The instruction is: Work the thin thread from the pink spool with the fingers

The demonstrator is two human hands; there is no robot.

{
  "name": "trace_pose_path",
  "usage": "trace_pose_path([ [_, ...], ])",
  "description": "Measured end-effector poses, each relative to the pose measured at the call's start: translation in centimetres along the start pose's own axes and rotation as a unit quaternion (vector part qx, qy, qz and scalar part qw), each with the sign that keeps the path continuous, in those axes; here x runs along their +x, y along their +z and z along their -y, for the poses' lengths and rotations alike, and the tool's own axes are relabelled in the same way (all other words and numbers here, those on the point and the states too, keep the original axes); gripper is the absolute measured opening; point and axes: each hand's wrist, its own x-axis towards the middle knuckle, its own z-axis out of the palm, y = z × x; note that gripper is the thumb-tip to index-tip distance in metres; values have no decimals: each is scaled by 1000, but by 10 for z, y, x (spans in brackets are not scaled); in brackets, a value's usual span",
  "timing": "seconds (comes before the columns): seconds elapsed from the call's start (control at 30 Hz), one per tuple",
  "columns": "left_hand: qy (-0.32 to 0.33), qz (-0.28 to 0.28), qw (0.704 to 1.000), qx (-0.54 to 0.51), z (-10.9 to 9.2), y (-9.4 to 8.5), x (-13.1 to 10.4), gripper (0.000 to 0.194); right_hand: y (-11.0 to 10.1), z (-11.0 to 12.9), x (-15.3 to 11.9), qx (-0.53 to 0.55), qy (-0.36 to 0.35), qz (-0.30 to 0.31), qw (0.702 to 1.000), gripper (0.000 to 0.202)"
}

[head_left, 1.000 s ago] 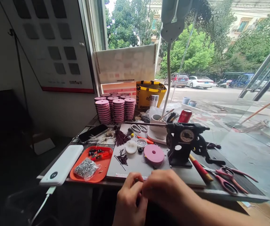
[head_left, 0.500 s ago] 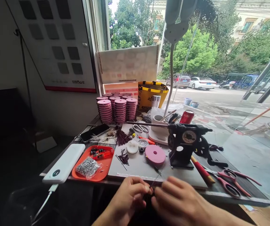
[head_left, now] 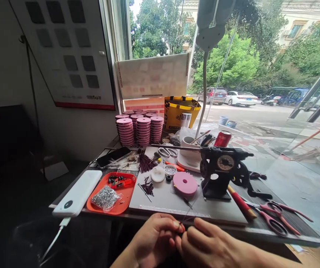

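At the table's near edge my left hand (head_left: 160, 238) is closed in a pinch, with a thin dark thread (head_left: 181, 225) at its thumb and fingertips. Close against it, my right hand (head_left: 207, 240) has its fingers curled together; what they grip is hidden. Fine thread runs from the hands up toward the grey board (head_left: 160, 203). Just beyond lies a round pink foam spool (head_left: 185, 183), nearest to both hands. Dark cut thread pieces (head_left: 148, 187) and a slim metal tool (head_left: 144, 192) rest left of the spool.
An orange tray (head_left: 132, 190) holds a bag of beads, left of the board beside a white power bank (head_left: 77, 192). A black hand-cranked machine (head_left: 217, 171) stands right, near pink-handled scissors (head_left: 275, 217). Stacked pink spools (head_left: 143, 130) and a red can (head_left: 223, 139) stand behind.
My right hand has shifted slightly down and its fingers have curled differently. My left hand stays pinched, turned a little. The view has moved slightly.
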Motion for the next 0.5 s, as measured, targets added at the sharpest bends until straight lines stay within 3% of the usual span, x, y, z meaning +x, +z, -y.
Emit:
trace_pose_path([
  [0.23,-9,-22,1000,11,3,1,-1,10,10,1,-3,-1,-20,3,1000,24],
  [0.33,105,-6,982,159,-1,1,-2,7,11,5,0,67,31,-34,997,28],
  [0.37,167,3,957,238,-1,1,-3,7,9,5,3,111,55,-56,991,32],
  [0.43,291,-5,874,389,1,0,-4,12,3,0,12,245,133,-68,958,34],
  [0.47,351,-27,825,442,4,-1,-5,14,-1,-4,17,327,198,-61,922,31],
  [0.5,408,-62,775,479,8,-2,-4,15,-3,-10,22,416,274,-44,866,26],
])
